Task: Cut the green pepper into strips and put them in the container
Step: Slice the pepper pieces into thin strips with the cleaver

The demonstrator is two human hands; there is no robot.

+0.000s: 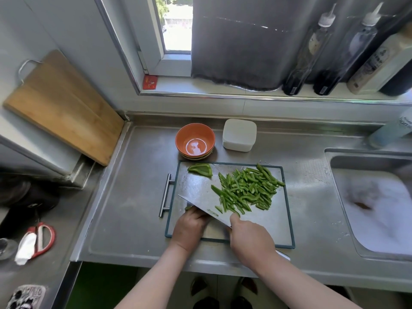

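Most of the cutting is looking done: a heap of strips (247,189) is lying on the cutting board (278,226), mostly running from near left to far right, while none is yet sitting in the lidded container (239,134) beyond the board on the counter (133,197). An uncut pepper piece (200,169) is still waiting at the board's far left corner, its long axis lying left to right. The left hand (189,228) is holding down a pepper scrap (188,208) with curled fingers, and the right hand (249,239) is wrapping its fingers round the knife (200,206), whose tip is pointing far left.
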